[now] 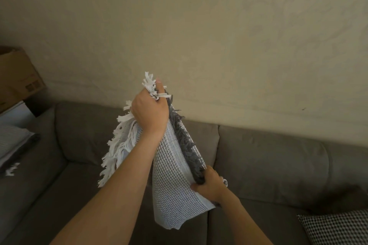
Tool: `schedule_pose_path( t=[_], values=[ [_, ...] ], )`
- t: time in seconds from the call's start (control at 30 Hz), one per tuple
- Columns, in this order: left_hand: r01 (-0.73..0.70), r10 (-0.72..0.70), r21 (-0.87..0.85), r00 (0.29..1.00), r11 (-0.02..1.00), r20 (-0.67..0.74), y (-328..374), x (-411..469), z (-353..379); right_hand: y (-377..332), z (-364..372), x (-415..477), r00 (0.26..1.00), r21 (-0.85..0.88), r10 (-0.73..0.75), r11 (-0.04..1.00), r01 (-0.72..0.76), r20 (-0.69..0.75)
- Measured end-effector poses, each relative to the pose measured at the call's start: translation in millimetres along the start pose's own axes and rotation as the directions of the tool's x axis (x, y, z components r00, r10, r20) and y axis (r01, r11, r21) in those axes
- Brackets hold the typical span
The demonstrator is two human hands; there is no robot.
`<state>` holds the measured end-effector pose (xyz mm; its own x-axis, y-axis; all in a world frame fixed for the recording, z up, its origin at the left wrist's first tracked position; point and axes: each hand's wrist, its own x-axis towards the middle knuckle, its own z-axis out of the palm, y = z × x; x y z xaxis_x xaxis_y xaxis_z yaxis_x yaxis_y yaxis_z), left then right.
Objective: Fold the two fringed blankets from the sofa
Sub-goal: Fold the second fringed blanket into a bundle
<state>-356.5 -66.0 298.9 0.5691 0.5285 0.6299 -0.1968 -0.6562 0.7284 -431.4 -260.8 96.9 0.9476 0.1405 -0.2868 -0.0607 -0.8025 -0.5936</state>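
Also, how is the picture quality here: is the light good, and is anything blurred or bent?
Head view: dim, yellowish light, no glare; the wide lens bows the sofa back; the right hand on the blanket is slightly blurred, the left hand sharper; the corner by the patterned cushion is darkest.

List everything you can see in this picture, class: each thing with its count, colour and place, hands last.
held blanket: one, white-grey weave with white and dark fringes, raised over the sofa
second blanket: one, grey-white, sofa's left end
sofa: one, grey-brown, across the lower view
cushion: one, black-white check, bottom right
cardboard box: one, brown, far left
left hand: one, gripping the fringed top
right hand: one, gripping the lower edge
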Motion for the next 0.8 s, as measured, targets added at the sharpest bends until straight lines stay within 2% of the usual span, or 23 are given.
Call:
schedule_pose_path(
  t=[0.17, 0.47, 0.53, 0.63, 0.73, 0.8],
  values=[
    [0.034, -0.035, 0.041, 0.999, 0.999, 0.020, -17, -2, 2, 7, -26, -2, 0.998, -0.015, 0.005, 1.000, -0.004, 0.063],
    [0.030, -0.035, 0.092, 0.998, 0.995, 0.051, -27, -6, 7, 25, -36, -7, 0.996, -0.023, -0.028, 0.999, 0.026, -0.087],
    [0.047, -0.052, 0.103, 0.997, 0.994, 0.053, -31, -5, 7, 30, -36, -9, 0.986, 0.040, -0.007, 0.999, 0.014, -0.164],
    [0.055, -0.060, 0.099, 0.997, 0.994, 0.044, -38, -3, 3, 36, -41, -14, 0.928, 0.106, -0.019, 0.992, 0.063, -0.372],
    [0.046, -0.049, 0.093, 0.998, 0.995, 0.034, -48, -6, -1, 34, -54, -10, 0.944, -0.091, -0.068, 0.995, 0.040, -0.324],
    [0.079, -0.083, 0.091, 0.996, 0.993, 0.036, -54, -10, -1, 33, -61, -5, 0.940, -0.133, -0.041, 0.991, -0.005, -0.338]
  ],
)
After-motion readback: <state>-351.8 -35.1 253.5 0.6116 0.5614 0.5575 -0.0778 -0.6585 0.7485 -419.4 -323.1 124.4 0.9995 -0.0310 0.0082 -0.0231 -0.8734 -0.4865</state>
